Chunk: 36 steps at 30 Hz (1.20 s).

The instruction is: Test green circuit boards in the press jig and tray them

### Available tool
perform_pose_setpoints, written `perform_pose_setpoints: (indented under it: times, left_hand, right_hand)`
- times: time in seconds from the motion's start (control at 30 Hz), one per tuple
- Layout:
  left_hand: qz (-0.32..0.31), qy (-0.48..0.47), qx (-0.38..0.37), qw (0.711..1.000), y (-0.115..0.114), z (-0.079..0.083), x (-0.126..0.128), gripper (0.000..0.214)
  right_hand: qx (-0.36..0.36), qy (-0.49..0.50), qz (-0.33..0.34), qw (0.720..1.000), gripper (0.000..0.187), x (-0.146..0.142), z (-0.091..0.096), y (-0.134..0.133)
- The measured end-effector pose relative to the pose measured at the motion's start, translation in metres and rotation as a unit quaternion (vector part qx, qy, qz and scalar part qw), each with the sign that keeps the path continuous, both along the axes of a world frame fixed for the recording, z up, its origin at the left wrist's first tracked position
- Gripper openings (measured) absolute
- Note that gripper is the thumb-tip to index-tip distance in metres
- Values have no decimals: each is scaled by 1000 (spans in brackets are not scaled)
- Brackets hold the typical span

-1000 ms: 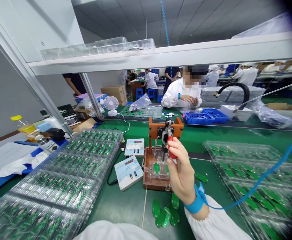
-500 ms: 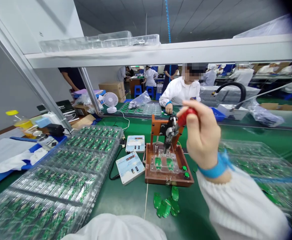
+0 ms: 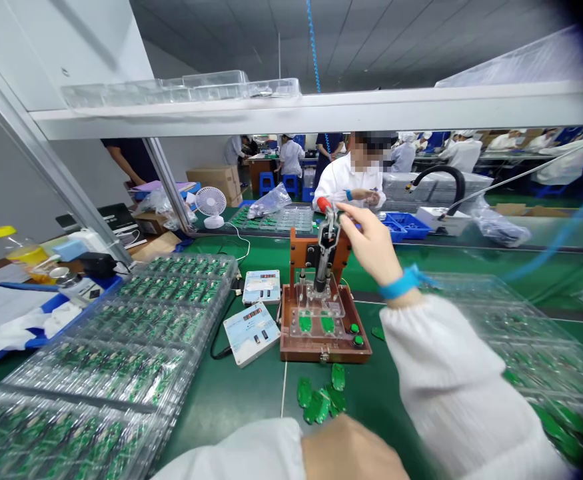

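My right hand [image 3: 371, 243], with a blue wrist strap, is beside the red handle [image 3: 324, 204] of a toggle clamp [image 3: 327, 243]. Its fingers are stretched out, not wrapped round the handle; whether a fingertip touches the lever I cannot tell. The clamp sits on an orange frame over a brown wooden test fixture [image 3: 296, 350]. Two green circuit boards [image 3: 327, 323] lie in the fixture under clear plastic. At the bottom edge is my left hand [image 3: 354, 450], blurred, its fingers hidden. Just beyond it lies a small pile of green circuit boards [image 3: 316, 405].
Left of the fixture stand two white meter boxes [image 3: 252, 333] with red digits. Clear trays of boards [image 3: 156, 313] fill the left side; more trays [image 3: 536, 333] are at right. A shelf [image 3: 321, 119] crosses overhead. A co-worker [image 3: 344, 177] sits opposite.
The red handle has swung up and away to upright, and my right hand has loosened its grip on it. My left hand has come into view at the bottom. The camera view has shifted slightly.
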State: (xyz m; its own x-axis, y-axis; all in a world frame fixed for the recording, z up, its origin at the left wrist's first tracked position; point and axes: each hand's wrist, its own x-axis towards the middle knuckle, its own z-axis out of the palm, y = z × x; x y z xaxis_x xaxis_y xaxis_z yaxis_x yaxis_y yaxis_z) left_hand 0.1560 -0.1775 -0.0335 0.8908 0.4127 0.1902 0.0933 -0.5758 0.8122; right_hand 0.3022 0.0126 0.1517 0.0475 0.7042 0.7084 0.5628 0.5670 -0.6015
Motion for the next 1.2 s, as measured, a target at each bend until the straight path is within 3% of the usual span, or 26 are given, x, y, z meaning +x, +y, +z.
perform_pose_setpoints:
  times: [0.07, 0.13, 0.17, 0.27, 0.33, 0.43, 0.57, 0.73, 0.8, 1.0, 1.1, 1.2]
  left_hand:
    - [114, -22, 44, 992, 25, 16, -21, 31]
    - [339, -44, 123, 932, 52, 30, -44, 35]
    - [420, -38, 141, 896, 65, 34, -54, 34]
    - [492, -22, 186, 850, 91, 36, -72, 15]
    - [488, -7, 203, 849, 99, 30, -73, 25]
    - [476, 12, 215, 853, 103, 19, -65, 32]
    - [469, -18, 222, 854, 101, 15, -61, 28]
    - [520, -72, 230, 820, 84, 22, -63, 13]
    - [513, -87, 242, 819, 74, 23, -61, 8]
    - [379, -95, 258, 883, 52, 16, -57, 7]
    - [274, -83, 287, 914, 50, 7, -63, 23]
    - [252, -77, 304, 916, 50, -2, -68, 43]
  right_hand:
    - [10, 33, -46, 998, 37, 12, -35, -24]
    - [-19, 37, -75, 996, 38, 17, -73, -48]
    - [-33, 26, -74, 996, 35, 16, -91, -59]
    - [-71, -30, -38, 996, 24, 4, -135, -83]
    - [-92, -56, -24, 994, 21, -7, -151, -92]
    - [-115, -61, -23, 991, 23, -16, -160, -94]
    - [-152, -25, 5, 988, 20, -14, -155, -92]
    - [-226, 66, 82, 968, 22, -9, -148, -106]
    - [-250, 98, 112, 957, 22, -11, -147, -116]
    - [-315, 154, 164, 922, 15, -16, -148, -158]
    - [-343, 155, 121, 919, 6, -4, -146, -188]
    - [-355, 126, 56, 925, 8, 35, -139, -222]
